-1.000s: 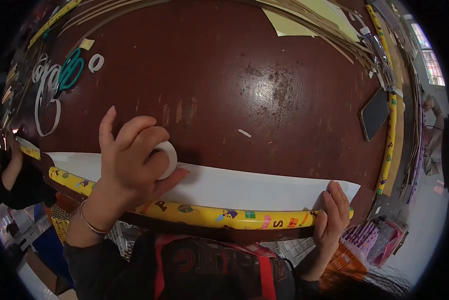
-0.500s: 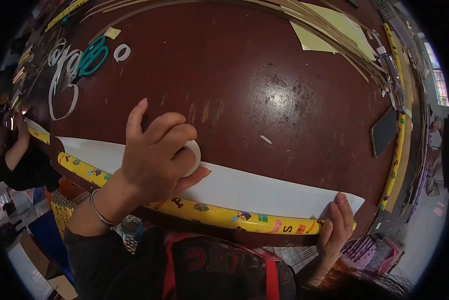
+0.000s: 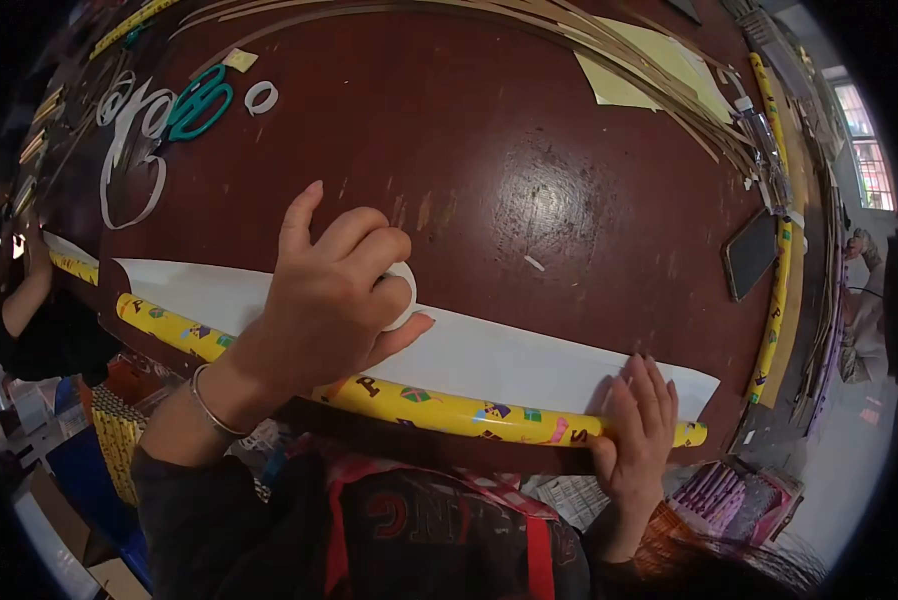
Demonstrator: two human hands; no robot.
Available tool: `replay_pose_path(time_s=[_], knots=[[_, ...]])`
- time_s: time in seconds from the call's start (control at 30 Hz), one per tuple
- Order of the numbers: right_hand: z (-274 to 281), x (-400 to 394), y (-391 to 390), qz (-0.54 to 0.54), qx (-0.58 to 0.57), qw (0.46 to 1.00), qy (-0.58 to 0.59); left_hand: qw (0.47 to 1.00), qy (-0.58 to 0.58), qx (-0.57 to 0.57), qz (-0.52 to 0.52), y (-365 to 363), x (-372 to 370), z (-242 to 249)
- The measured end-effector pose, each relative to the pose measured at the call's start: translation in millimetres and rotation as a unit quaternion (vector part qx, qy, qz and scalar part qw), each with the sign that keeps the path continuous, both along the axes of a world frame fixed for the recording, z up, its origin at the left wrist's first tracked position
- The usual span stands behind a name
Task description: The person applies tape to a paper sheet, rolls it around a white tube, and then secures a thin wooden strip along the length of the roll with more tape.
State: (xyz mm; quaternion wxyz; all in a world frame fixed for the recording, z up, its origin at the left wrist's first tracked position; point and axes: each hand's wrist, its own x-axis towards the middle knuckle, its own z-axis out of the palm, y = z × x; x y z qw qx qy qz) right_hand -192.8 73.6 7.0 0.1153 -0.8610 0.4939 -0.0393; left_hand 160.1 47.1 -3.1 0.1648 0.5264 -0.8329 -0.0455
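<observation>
A long yellow roll of printed wrapping paper point(image 3: 439, 408) lies along the near table edge, its loose sheet point(image 3: 529, 358) showing the white back beyond it. My left hand point(image 3: 334, 285), with a bangle at the wrist, is curled above the roll and closed on a small roll of white tape point(image 3: 410, 297). Its index finger sticks up, and the thumb is stretched out over the white sheet. Near the right end, my right hand point(image 3: 641, 425) rests across the yellow roll, fingers stretched flat onto the sheet. Its palm covers part of the printed surface.
Teal-handled scissors point(image 3: 201, 105), a white tape ring point(image 3: 261, 97) and a white strip loop point(image 3: 134, 200) lie at the far left. A dark phone point(image 3: 750, 256) and another yellow roll point(image 3: 777, 310) are at right. Brown strips point(image 3: 659, 95) curve across the back. Another person's arm point(image 3: 31, 285) shows at left.
My right hand has slid left along the yellow roll, baring its right end. My left hand, still with the tape, has shifted slightly right and away from me.
</observation>
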Motion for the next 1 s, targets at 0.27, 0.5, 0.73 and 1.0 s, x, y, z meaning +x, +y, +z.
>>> replay_pose_path(time_s=[0.27,0.5,0.73,1.0], knots=[[12,110,-17,0.211,0.049,0.973,-0.081,0.999,0.012,-0.049,-0.007,1,1,-8],[3,137,-21,0.236,0.041,0.969,-0.062,0.998,0.015,-0.057,-0.013,1,2,-13],[2,139,-21,0.229,0.032,0.971,-0.054,0.999,0.013,-0.034,-0.014,2,7,-8],[4,139,-23,0.229,0.034,0.972,-0.046,0.999,-0.028,-0.013,0.009,15,40,13]])
